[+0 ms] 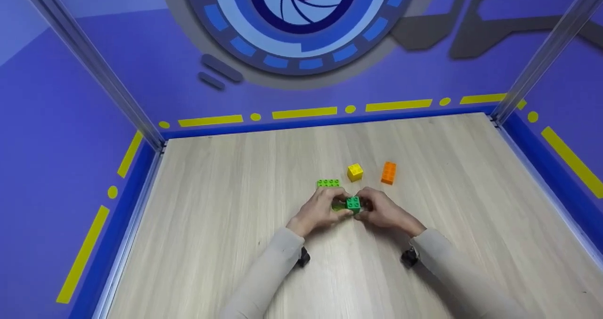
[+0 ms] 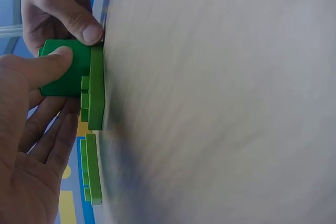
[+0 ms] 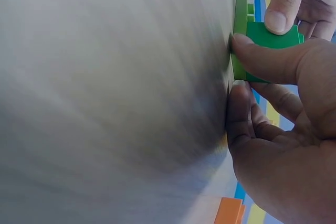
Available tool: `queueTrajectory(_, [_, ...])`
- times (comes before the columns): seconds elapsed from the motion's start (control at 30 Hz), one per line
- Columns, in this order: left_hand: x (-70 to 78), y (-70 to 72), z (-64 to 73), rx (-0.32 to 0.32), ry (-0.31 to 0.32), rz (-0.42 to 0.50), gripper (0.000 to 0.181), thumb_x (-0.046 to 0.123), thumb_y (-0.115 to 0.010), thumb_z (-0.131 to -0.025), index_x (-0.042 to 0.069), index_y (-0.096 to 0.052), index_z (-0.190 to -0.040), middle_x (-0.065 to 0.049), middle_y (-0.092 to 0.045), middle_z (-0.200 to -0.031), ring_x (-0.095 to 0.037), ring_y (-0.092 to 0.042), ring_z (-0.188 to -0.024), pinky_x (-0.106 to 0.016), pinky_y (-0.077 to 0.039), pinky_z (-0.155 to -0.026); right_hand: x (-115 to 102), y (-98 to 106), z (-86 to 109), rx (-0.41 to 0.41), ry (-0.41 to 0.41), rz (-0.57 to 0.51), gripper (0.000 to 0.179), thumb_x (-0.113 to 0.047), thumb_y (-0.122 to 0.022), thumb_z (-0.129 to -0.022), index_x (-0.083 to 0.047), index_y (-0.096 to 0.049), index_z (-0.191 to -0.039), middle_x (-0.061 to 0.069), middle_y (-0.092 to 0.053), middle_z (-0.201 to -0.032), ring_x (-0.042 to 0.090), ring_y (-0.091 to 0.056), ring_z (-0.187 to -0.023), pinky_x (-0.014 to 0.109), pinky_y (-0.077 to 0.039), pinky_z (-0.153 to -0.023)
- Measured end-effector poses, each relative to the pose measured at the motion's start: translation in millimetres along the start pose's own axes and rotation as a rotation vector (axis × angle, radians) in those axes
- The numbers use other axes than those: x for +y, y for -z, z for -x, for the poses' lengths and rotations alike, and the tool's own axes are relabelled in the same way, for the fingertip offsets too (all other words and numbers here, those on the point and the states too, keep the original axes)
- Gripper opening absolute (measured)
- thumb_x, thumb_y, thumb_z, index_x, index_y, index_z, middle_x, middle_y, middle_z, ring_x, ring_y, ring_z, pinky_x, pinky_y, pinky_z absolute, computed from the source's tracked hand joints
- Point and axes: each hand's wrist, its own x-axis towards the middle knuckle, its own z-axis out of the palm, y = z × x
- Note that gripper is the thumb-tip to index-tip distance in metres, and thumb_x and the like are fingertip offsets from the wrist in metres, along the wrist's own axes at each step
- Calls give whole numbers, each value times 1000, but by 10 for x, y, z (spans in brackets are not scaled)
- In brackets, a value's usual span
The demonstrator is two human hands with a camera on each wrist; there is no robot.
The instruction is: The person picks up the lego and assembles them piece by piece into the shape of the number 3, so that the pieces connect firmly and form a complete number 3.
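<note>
A dark green toy building brick (image 1: 353, 204) sits on one end of a flat light green brick (image 2: 96, 103), studs showing along the uncovered part. My left hand (image 1: 322, 208) pinches the dark green brick, thumb on its near face. From the other side my right hand (image 1: 384, 210) grips the end of the flat light green brick, its thumb against the edge in the right wrist view. The flat brick is low at the tabletop; whether it touches the wood I cannot tell. Just beyond my left hand lies a second flat light green brick (image 1: 328, 183).
A yellow brick (image 1: 355, 172) stands behind the hands, and an orange brick (image 1: 388, 173) lies to its right. The wooden tabletop (image 1: 212, 215) is bounded by blue-purple printed panels (image 1: 127, 74) at the back and sides.
</note>
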Motion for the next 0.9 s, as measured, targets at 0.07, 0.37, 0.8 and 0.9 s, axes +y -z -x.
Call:
queueTrajectory(0.07, [8, 15, 5, 0, 10, -6, 34, 18, -84, -95, 9, -75, -126, -4, -78, -121, -15, -73, -111, -28, -58, -101, 1, 1, -5, 3, 0, 5, 24, 0, -86, -86, -5, -71, -103, 7, -61, -94, 19, -53, -84, 26, -43, -71])
queueTrajectory(0.37, [-23, 0, 100, 27, 31, -119, 43, 24, -87, -92, 8, -73, -130, -6, -76, -128, -18, -70, -118, -29, -55, -106, 13, -1, 0, -2, -24, -5, 24, -2, -86, -87, -5, -70, -104, 6, -61, -95, 19, -53, -85, 27, -44, -72])
queueTrajectory(0.8, [-44, -2, 179, 13, 113, -189, 35, 26, -81, -97, 10, -78, -128, -3, -73, -117, -14, -65, -106, -30, -55, -98, 13, -20, 20, -1, -68, -62, 29, -9, -87, -90, -9, -73, -116, 6, -63, -104, 19, -56, -90, 25, -47, -75])
queueTrajectory(0.9, [-48, -1, 178, 10, 123, -176, 35, 26, -82, -97, 11, -79, -128, -2, -72, -114, -14, -64, -104, -29, -55, -95, 31, -37, 25, 8, -69, -110, 34, -14, -88, -89, -10, -75, -120, 6, -66, -108, 19, -59, -94, 23, -49, -79])
